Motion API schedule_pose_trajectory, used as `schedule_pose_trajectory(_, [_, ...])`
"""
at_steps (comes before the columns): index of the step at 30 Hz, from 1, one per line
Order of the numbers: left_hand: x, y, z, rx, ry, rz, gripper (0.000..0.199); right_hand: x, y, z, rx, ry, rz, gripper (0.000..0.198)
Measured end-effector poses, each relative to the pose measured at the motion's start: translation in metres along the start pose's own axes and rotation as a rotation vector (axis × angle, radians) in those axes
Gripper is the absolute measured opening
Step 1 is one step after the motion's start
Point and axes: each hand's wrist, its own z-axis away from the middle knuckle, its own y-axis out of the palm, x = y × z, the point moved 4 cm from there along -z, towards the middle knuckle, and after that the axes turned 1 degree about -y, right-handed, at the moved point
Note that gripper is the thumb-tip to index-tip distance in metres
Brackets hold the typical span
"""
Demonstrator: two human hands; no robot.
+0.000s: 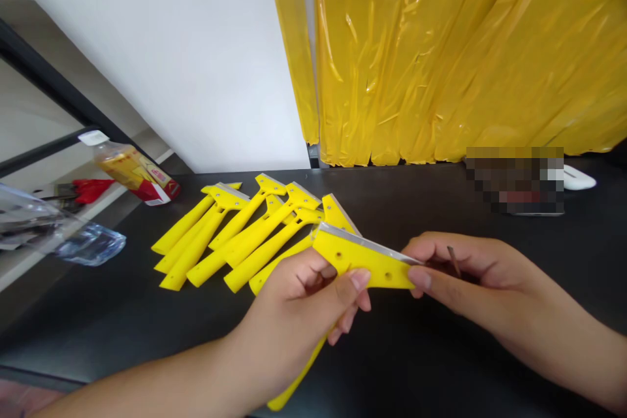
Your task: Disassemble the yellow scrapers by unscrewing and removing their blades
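My left hand (313,300) is closed around a yellow scraper (365,261) just below its wide head, thumb across the front. The handle slants down to the left beneath the hand. A grey metal blade strip runs along the top edge of the head, and two holes show in its yellow face. My right hand (470,281) pinches the head's right corner between thumb and fingertips. From the same hand a thin dark metal rod (454,261) pokes up; its other end is hidden. Behind my left hand lies a pile of several similar yellow scrapers (259,222) on the black table.
A drink bottle (134,170) with a white cap leans at the left, near a clear plastic container (83,238). Yellow plastic sheeting (441,59) hangs behind the black table (122,326). At the back right, a white object (578,177) lies beside a pixelated patch.
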Motion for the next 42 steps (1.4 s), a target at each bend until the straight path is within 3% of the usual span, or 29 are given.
schedule_pose_trajectory(27, [0.008,0.001,-0.006,0.047,-0.037,0.129,0.035,-0.003,-0.001,-0.008,0.002,-0.048,0.027,0.041])
schedule_pose_trajectory(30, [0.005,-0.003,-0.009,0.024,-0.018,0.138,0.034,-0.007,-0.004,-0.009,-0.075,-0.051,0.069,0.048])
schedule_pose_trajectory(34, [-0.007,-0.016,-0.017,-0.069,0.075,0.177,0.03,-0.016,-0.013,-0.013,-0.22,-0.156,0.364,0.048])
schedule_pose_trajectory(37, [-0.013,-0.022,-0.021,-0.112,0.124,0.209,0.026,-0.023,-0.007,-0.021,-0.078,-0.366,0.672,0.038])
schedule_pose_trajectory(42, [-0.011,-0.018,-0.022,-0.109,0.139,0.233,0.025,-0.037,0.011,-0.032,0.089,-0.472,0.876,0.063])
